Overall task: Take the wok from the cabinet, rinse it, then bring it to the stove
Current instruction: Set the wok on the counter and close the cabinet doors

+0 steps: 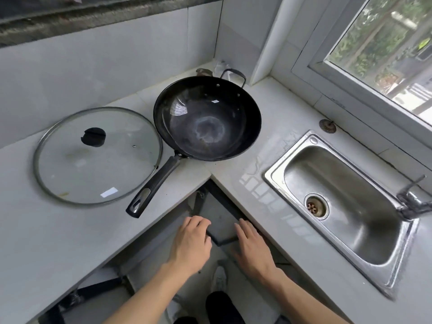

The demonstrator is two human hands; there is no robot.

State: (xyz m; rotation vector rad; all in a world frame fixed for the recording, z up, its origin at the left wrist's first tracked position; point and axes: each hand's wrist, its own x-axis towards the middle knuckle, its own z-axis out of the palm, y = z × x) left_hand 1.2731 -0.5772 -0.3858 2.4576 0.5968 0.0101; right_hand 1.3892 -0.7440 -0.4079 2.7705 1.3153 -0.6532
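Note:
A black wok point(207, 119) sits upright in the corner of the white counter, its long black handle point(153, 187) pointing toward me past the counter's inner edge. A small loop handle is on its far rim. Both my hands hover below the counter corner, in front of the open cabinet space. My left hand point(190, 245) has relaxed, slightly bent fingers and holds nothing. My right hand point(253, 249) is flat with straight fingers, also holding nothing. Neither hand touches the wok.
A round glass lid point(98, 157) with a black knob lies flat left of the wok. A steel sink point(341, 199) with a drain is set into the right counter, its tap point(413, 199) at the right edge. A window is beyond it. No stove shows.

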